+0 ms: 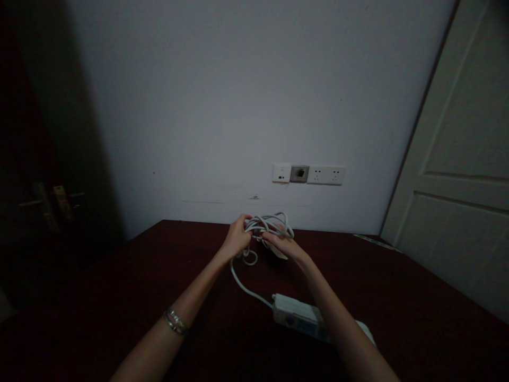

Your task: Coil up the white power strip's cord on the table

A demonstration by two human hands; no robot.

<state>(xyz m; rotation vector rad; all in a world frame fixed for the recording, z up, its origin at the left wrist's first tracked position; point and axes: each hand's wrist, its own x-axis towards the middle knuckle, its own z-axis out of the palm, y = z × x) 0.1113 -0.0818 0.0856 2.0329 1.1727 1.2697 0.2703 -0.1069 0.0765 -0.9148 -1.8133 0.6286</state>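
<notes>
Occlusions and unreadable detail, head view

Fingers of the left hand (237,237) and right hand (289,246) were partly hidden by the coiled cable (274,224); its loops overlapped too closely to trace. A pale piece (279,253) under the right hand was too blurred to identify. The right forearm (332,300) covered part of the power strip (299,312); side markings illegible. Lower edge cut off both forearms and the worktop (222,342); right edge cut the white door (469,233). Door handle (61,199), left: blurred in shadow.
</notes>
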